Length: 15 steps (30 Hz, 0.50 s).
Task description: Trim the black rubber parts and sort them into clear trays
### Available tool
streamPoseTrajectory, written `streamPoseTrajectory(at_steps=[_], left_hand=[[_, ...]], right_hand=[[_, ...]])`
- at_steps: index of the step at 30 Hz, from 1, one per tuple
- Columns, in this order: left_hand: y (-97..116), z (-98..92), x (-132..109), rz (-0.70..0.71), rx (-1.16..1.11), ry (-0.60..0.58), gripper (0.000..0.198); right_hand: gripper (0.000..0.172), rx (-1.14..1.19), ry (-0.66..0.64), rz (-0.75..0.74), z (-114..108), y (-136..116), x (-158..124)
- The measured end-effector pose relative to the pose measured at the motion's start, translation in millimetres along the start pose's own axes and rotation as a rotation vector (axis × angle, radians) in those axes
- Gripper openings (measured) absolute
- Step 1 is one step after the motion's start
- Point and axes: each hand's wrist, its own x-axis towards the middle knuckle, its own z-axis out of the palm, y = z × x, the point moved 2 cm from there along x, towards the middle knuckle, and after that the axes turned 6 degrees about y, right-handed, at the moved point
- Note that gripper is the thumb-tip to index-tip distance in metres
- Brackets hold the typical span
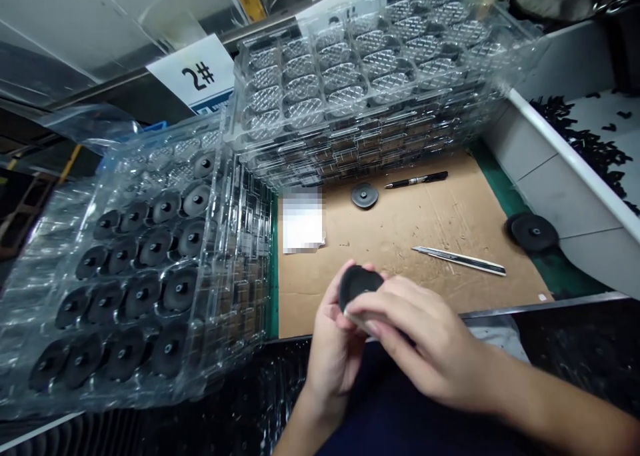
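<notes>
My left hand (333, 343) is wrapped round a black rubber disc (357, 283), held tilted up above the front edge of the cardboard. Over the disc's near side lies my right hand (425, 336), its thumb and index finger pinched together at the rim. Between those fingers shows a thin pale edge (357, 321), too small to name. A similar black disc with a centre stud (365, 195) lies flat on the cardboard (350, 243) beyond my hands. To the right of my hands rests a slim cutter knife (460, 261).
At left, a clear blister tray (210, 243) holds rows of black discs. Stacked clear trays (350, 103) stand at the back. A pen (417, 180), a paper pad (303, 226) and dark discs (533, 231) lie nearby. Small black scraps (585, 136) lie past the white-edged panel (575, 156).
</notes>
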Motion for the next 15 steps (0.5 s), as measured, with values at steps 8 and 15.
streamPoseTrajectory(at_steps=[8, 15], left_hand=[[3, 5.9, -7, -0.003, -0.035, -0.029, 0.054], [6, 1.5, -6, -0.144, -0.034, 0.025, 0.056]], right_hand=[[0.023, -0.083, 0.069, -0.132, -2, 2, -8], [0.024, -0.338, 0.069, -0.035, -20, 7, -19]])
